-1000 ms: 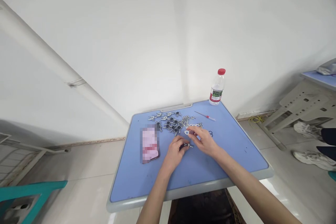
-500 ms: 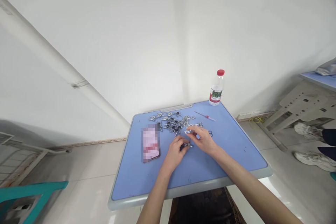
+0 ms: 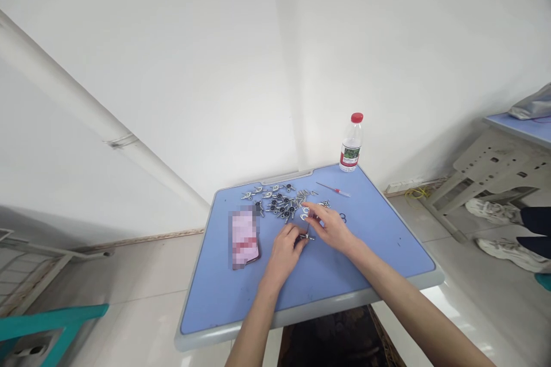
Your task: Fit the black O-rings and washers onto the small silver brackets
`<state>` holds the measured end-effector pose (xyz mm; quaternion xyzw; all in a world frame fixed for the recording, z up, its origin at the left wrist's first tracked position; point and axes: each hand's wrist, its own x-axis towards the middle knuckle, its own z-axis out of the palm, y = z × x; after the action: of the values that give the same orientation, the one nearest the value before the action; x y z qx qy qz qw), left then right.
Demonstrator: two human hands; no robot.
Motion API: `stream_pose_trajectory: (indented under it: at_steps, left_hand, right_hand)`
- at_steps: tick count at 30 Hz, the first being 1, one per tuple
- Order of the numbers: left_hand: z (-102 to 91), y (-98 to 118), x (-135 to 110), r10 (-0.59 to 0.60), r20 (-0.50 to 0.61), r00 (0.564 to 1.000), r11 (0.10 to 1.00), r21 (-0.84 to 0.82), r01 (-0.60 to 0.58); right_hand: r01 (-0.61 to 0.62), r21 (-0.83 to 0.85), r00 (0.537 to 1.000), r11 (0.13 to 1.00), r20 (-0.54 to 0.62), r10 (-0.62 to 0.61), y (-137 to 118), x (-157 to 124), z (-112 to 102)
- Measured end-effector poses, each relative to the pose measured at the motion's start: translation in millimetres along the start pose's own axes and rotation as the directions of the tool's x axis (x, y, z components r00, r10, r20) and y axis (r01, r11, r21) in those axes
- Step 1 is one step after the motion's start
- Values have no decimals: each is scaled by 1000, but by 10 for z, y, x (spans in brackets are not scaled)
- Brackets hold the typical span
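My left hand rests on the blue table with its fingertips pinched on a small metal fitting, partly hidden by the fingers. Directly above that fitting, my right hand is closed around a thin upright tool that looks like a small screwdriver; the fingers cover most of it, and its shaft points down at the fitting. Just beyond both hands lies a pile of metal fittings with black round parts. Flat silver plates show beside my right fingers, and tiny screws lie behind that hand.
A phone lies left on the blue table. At the back are a thin screwdriver with a red and clear handle and a red-capped bottle. Black rings lie right of my right hand. A person's shoes are at far right.
The view has shifted slightly. My left hand keeps the fitting in place, and my right fingers have changed position a little on the upright tool.
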<state>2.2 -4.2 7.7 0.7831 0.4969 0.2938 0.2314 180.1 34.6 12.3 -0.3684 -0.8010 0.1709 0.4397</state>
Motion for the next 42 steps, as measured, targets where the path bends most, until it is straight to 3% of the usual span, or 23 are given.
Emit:
stream_pose_trajectory:
  at_steps: [19, 33, 42]
  left_hand:
    - [-11, 18, 12, 48, 37, 998, 998, 32, -49]
    - [19, -42, 27, -13, 13, 1000, 995, -103, 15]
    - [1, 3, 33, -50, 23, 998, 989, -135, 52]
  right_hand:
    - [-66, 76, 997, 995, 45, 62, -33, 12, -47]
    - [-68, 229, 989, 971, 146, 35, -90, 57, -75]
    - [40, 43, 992, 998, 119, -45, -76, 74, -19]
